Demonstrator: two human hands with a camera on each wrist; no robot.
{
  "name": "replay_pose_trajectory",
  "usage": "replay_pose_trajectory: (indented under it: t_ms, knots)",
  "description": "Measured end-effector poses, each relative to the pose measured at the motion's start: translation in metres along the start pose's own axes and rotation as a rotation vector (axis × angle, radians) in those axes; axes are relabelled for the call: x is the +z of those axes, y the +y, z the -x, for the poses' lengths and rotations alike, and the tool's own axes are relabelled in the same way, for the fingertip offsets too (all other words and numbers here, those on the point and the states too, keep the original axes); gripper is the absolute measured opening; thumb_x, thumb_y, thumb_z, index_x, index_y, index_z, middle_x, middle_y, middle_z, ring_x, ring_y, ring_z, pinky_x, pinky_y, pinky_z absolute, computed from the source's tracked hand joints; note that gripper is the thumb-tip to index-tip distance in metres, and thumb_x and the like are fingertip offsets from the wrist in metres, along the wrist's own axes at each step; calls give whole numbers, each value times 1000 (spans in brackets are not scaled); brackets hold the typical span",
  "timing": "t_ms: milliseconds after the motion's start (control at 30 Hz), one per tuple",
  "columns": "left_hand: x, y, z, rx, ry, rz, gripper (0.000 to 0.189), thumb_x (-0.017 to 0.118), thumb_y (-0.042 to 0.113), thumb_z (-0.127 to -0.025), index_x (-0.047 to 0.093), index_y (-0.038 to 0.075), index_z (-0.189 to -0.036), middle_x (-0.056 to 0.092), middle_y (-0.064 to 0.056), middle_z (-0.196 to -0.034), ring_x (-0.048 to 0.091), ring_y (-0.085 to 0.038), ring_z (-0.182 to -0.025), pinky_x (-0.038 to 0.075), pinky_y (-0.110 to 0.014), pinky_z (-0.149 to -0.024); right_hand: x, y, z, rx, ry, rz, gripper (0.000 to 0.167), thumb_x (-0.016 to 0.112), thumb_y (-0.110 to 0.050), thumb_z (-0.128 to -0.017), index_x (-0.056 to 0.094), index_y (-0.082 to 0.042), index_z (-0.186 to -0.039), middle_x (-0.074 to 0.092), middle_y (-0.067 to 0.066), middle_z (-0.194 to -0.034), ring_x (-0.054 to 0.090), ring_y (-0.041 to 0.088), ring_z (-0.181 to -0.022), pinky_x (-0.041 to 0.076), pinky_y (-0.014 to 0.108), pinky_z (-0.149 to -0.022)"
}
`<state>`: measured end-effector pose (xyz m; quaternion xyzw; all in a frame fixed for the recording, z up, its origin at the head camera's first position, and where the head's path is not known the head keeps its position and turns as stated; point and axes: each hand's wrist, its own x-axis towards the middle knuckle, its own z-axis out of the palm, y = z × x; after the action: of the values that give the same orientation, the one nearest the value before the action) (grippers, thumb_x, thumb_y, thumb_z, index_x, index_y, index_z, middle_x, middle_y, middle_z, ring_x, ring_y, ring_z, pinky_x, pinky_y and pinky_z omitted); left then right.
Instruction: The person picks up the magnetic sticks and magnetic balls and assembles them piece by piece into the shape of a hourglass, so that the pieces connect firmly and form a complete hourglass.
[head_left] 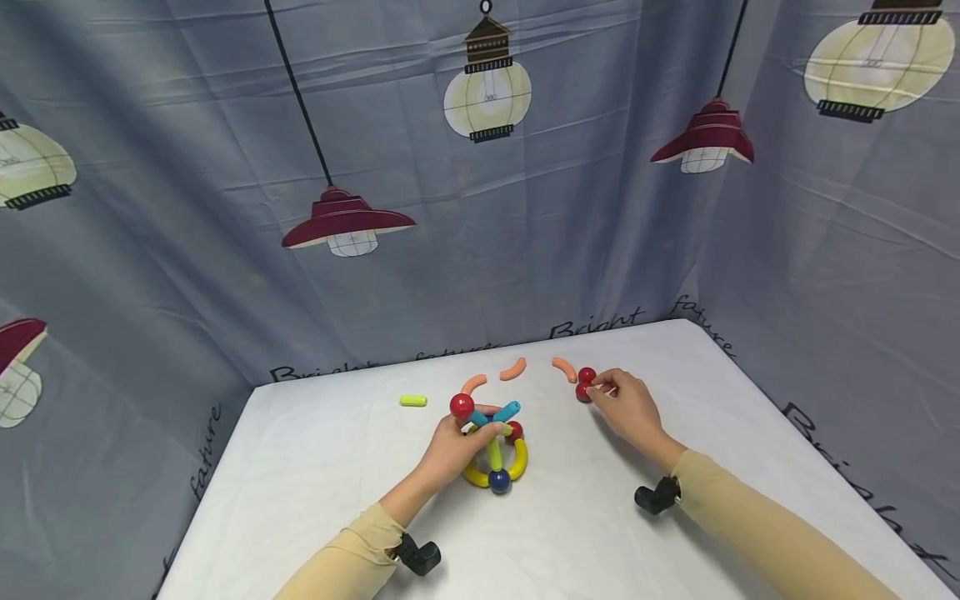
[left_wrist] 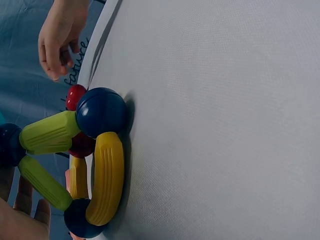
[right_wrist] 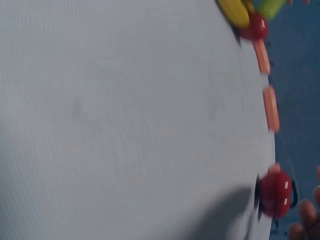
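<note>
My left hand [head_left: 450, 450] grips the upper part of a magnetic stick-and-ball structure [head_left: 517, 460], its thumb across a green stick. Yellow curved sticks [left_wrist: 109, 177] and blue balls [left_wrist: 101, 112] make up its base, with green sticks [left_wrist: 49, 132] slanting up from it. A red ball [head_left: 462, 406] and blue sticks [head_left: 507, 411] stand out at the top. My right hand [head_left: 628, 408] is beside two loose red balls [head_left: 584, 392], fingers bent toward the nearer one. In the right wrist view a small gap shows between the fingertips [right_wrist: 307, 212] and a red ball [right_wrist: 275, 195].
Orange curved sticks [head_left: 513, 369] lie along the back of the white table [head_left: 330, 467], one [head_left: 564, 368] close to the red balls. A short green stick [head_left: 412, 401] lies left of the structure. Behind the table hangs a grey-blue curtain [head_left: 465, 275] printed with lamps.
</note>
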<state>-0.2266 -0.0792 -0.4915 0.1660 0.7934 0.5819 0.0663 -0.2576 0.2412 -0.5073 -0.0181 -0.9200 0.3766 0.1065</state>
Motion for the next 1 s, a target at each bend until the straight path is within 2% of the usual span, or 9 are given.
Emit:
replay_pose_trajectory:
  t_ms: [167, 267, 367, 467, 533, 600, 767, 867, 1000]
  knots:
    - [1, -2, 0, -8, 11, 3, 32, 72, 43, -95, 72, 27, -122, 71, 9, -122, 57, -23, -127, 38, -63, -106, -1, 14, -13, 134, -121, 48, 64, 64, -55, -96, 64, 0, -127, 66, 19, -119, 53, 38, -111, 45, 51, -90]
    - [2, -1, 0, -9, 16, 9, 29, 72, 37, -97, 72, 25, -124, 71, 6, -123, 57, -25, -128, 38, -64, -107, 3, 16, -18, 173, -148, 64, 71, 59, -62, -96, 66, 1, -128, 66, 21, -125, 52, 41, -115, 45, 54, -93]
    - [3, 10, 3, -24, 19, 8, 28, 71, 30, -98, 72, 20, -124, 72, 2, -123, 56, -29, -129, 38, -64, -107, 5, 16, -21, 168, -127, 83, 68, 58, -60, -97, 70, 1, -124, 67, 22, -123, 54, 42, -112, 46, 53, -90]
    - [3, 12, 3, -41, 17, 18, 28, 71, 29, -98, 72, 20, -124, 72, 2, -122, 56, -29, -127, 39, -63, -106, 7, 15, -23, 157, -113, 98, 61, 60, -56, -98, 73, 0, -119, 69, 21, -119, 55, 41, -108, 45, 51, -88]
    - [2, 11, 4, -39, 13, 20, 28, 71, 32, -98, 72, 21, -123, 72, 3, -121, 57, -27, -124, 41, -62, -104, 8, 14, -23, 152, -112, 99, 58, 62, -54, -97, 74, -1, -117, 70, 20, -117, 56, 41, -107, 46, 51, -87]
    - [3, 2, 1, -32, 14, 8, 29, 71, 39, -97, 72, 24, -123, 72, 6, -120, 58, -24, -123, 42, -60, -103, 9, 14, -23, 142, -111, 88, 55, 65, -52, -96, 74, -2, -117, 71, 19, -117, 55, 41, -108, 45, 52, -89]
    - [1, 2, 0, -15, 20, -29, 32, 71, 47, -96, 73, 26, -120, 72, 8, -118, 58, -23, -123, 43, -60, -103, 12, 15, -17, 90, -108, 42, 48, 73, -45, -93, 73, -3, -117, 72, 14, -111, 54, 36, -109, 43, 52, -92]
    - [1, 3, 0, -15, 20, -38, 32, 70, 47, -96, 73, 26, -119, 72, 9, -117, 59, -23, -124, 43, -59, -104, 14, 11, -11, 56, -109, -37, 46, 75, -39, -93, 68, -3, -120, 71, 13, -111, 57, 34, -109, 45, 48, -92]
    - [0, 2, 0, -19, 17, -37, 31, 71, 47, -95, 73, 27, -119, 72, 9, -117, 59, -22, -124, 43, -58, -104, 11, -9, 0, 11, -123, -228, 47, 77, -35, -93, 63, -5, -128, 66, 14, -119, 59, 30, -112, 49, 41, -87]
